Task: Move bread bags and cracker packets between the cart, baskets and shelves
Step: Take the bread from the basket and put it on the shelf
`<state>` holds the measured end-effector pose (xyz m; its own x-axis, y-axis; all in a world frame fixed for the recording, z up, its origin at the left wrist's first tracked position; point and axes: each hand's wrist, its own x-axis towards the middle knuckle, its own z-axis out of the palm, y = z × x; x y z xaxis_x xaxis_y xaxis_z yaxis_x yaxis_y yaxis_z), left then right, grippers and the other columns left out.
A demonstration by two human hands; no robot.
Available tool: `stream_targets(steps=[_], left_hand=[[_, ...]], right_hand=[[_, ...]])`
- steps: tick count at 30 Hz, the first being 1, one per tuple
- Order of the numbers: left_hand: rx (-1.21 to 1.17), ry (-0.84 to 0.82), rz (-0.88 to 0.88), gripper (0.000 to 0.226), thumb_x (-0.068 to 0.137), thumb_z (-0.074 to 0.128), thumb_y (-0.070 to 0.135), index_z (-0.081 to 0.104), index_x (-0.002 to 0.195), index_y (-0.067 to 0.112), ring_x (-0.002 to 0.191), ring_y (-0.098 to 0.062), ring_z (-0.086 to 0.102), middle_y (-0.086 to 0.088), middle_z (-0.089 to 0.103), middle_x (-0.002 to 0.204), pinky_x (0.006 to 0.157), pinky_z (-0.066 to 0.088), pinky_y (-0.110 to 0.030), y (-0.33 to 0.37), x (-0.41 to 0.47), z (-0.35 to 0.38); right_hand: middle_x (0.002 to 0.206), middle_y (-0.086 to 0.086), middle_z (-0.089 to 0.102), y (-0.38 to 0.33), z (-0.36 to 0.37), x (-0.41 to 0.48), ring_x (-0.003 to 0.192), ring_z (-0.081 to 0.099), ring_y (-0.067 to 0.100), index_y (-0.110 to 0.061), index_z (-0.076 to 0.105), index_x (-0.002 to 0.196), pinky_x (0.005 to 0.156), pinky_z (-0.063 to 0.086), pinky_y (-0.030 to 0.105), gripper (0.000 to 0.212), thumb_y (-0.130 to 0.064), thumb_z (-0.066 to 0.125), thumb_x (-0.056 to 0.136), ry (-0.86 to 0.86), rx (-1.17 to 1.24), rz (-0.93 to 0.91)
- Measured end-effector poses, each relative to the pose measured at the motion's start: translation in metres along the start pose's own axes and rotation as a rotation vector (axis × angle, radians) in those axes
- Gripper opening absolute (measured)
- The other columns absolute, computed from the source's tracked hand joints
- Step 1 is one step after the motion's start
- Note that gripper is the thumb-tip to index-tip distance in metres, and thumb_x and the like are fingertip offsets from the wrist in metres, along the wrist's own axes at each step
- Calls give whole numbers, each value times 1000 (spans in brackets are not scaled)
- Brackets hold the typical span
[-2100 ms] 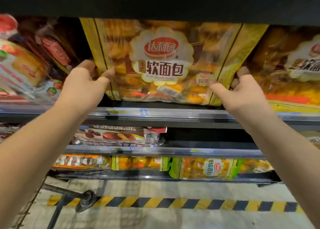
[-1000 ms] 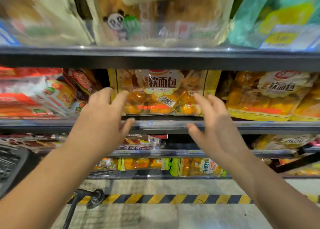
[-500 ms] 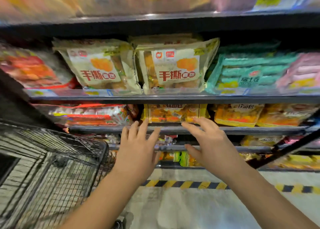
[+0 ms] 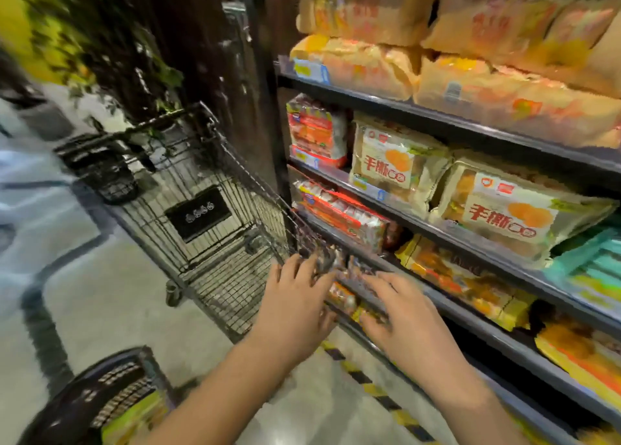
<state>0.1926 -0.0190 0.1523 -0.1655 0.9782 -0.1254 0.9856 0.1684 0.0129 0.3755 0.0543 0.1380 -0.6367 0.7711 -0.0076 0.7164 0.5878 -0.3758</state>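
Cream-and-orange plastic bread bags (image 4: 398,162) line the dark metal shelf (image 4: 416,221); left hand (image 4: 295,298) and right hand (image 4: 401,315) hover empty, fingers apart. Best grasp one bag by both ends.

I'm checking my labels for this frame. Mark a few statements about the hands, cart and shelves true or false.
1. The left hand and right hand each grip a bag. False: both are spread, holding nothing.
2. The wire cart stands left of the shelves. True.
3. Cream bread bags with red lettering sit on a shelf. True.
4. The floor stripe is red and white. False: it is yellow and black.
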Motion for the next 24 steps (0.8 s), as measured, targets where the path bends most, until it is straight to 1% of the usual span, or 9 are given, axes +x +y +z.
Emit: stream_targets(steps=[2,4,6,8,11,15,19,22,24], left_hand=[[-17,-28,-148,63,101,47,52,25,157,33,155,-33,8,-6,15,168,126,7,-55,-16,-29,10],[-36,-62,-284,62,102,46,51,25,157,32,155,-34,8,-7,12,169,126,8,-55,-30,-59,20],[-58,-106,-411,61,103,46,49,25,157,31,155,-35,9,-8,12,169,125,10,-54,-45,-91,31],[-75,-135,-533,61,102,47,49,26,157,33,155,-35,10,-9,16,168,126,12,-53,-59,-125,40],[-107,-154,-705,61,102,46,50,26,158,34,155,-33,12,-7,17,167,125,15,-52,-83,-177,52],[-145,-176,-865,60,101,34,54,30,157,33,152,-35,19,-9,23,166,124,20,-49,-114,-229,71],[-235,-173,-997,60,101,45,52,32,156,33,154,-34,17,-8,22,167,125,19,-51,-154,-266,90],[-273,-150,-1056,60,101,46,53,32,155,32,153,-33,19,-7,23,167,124,19,-50,-185,-283,101],[-306,-156,-1074,63,101,44,54,28,158,33,155,-33,16,-8,19,169,125,18,-51,-207,-291,111]], right_hand=[[159,-14,30,-16,14,8,149,30,11,-38,29,157,118,30,30,64,-52,54,100,-87,10,-108],[158,-11,34,-34,31,15,148,32,12,-34,34,157,119,28,30,65,-51,57,99,-154,46,-218],[154,-6,41,-57,48,21,143,39,17,-31,39,155,118,34,34,65,-53,59,96,-235,60,-310],[150,-4,46,-82,66,24,140,44,21,-29,44,153,115,38,38,66,-56,57,94,-278,77,-417],[150,-8,44,-132,85,25,140,42,18,-31,41,153,113,38,37,64,-52,61,95,-346,62,-562],[153,-10,38,-191,110,29,143,36,16,-34,37,154,113,33,36,61,-52,57,99,-437,9,-711],[153,-10,39,-256,138,38,141,38,15,-34,37,153,115,33,36,59,-49,56,100,-511,-41,-817],[153,-10,39,-302,165,45,142,37,13,-33,36,155,117,30,34,61,-49,55,99,-548,-90,-876],[155,-9,39,-330,182,53,143,36,14,-33,36,156,118,30,35,63,-51,55,99,-564,-129,-906]])
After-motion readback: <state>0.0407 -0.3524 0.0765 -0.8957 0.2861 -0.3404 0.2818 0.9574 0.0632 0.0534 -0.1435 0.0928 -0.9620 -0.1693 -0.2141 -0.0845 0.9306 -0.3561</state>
